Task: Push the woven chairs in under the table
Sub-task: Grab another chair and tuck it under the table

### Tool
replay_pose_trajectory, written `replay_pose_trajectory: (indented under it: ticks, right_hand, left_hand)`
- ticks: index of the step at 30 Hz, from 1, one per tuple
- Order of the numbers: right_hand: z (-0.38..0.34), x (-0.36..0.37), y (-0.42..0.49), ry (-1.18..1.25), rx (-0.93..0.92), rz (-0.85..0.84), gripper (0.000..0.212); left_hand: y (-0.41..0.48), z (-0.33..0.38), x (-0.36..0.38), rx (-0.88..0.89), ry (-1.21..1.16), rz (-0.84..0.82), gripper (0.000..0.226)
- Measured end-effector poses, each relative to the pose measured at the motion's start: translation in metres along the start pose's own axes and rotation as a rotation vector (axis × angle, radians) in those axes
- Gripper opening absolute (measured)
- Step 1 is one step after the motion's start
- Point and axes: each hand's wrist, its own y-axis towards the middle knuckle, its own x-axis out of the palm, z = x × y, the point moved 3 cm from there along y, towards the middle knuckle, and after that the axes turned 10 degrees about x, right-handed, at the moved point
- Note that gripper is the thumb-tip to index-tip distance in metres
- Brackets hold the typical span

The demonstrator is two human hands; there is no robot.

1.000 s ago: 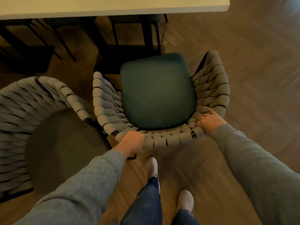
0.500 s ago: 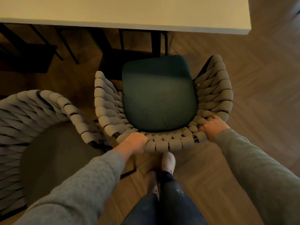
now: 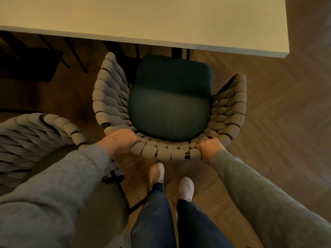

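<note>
Woven chair [image 3: 170,104] now nearer table [image 3: 143,20], left hand [image 3: 121,140] and right hand [image 3: 209,147] gripping its braided rim.

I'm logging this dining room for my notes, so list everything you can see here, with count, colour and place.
pale rectangular tabletop: one, cream, across the top of the view.
grey woven rope chair: one, grey, in the middle, facing the table.
dark green seat cushion: one, on that chair.
second grey woven chair: one, grey, at the left edge.
dark metal legs: several, black, under the table at the left.
herringbone wood floor: brown, all around.
white shoes: two, behind the middle chair.
blue jeans: one pair, bottom centre.
left hand: grips the middle chair's back rim, left end.
right hand: grips the same rim, right end.
</note>
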Motion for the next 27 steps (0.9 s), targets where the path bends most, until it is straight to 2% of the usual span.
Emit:
replay_pose_trajectory:
  ticks: [7,13,16,27]
  right_hand:
    - [-0.025,-0.041,0.036,0.074,0.025,-0.016,0.022]
    - [-0.026,-0.077,0.066,0.097,0.058,-0.030,0.022]
    - [-0.031,-0.087,0.078,0.080,0.078,-0.027,0.022]
    - [-0.035,-0.095,0.092,0.014,0.077,-0.083,0.033]
  left_hand:
    - [0.000,-0.064,-0.011,0.001,-0.018,-0.015,0.032]
    - [0.018,-0.115,-0.018,0.000,-0.015,0.075,0.034]
    - [0.025,-0.133,-0.021,0.000,0.003,0.066,0.036]
    - [0.037,-0.150,-0.016,-0.032,0.009,0.082,0.032]
